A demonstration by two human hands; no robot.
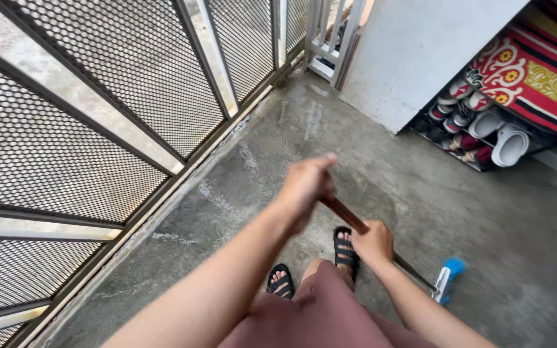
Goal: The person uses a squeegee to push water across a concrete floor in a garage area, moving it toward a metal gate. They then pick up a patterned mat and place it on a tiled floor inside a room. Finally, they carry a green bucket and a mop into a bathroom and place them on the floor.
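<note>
Head view: blurred hands (340, 212) gripping handle (356, 222)

arms: bare, sleeveless | shorts (330, 309): maroon | sandals (345, 248): black, strapped, open-toed

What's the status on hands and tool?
Left hand and right hand both grip the mop handle. Blue mop head on wet floor. Nothing blocking.

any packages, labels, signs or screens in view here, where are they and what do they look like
None in view: no package, label, sign or screen.
Nearest to one: patterned red, yellow and white fabric, upper right, above the shoes.
Both hands, left hand and right hand, grip a brown wooden handle with a blue-and-white head.
</note>
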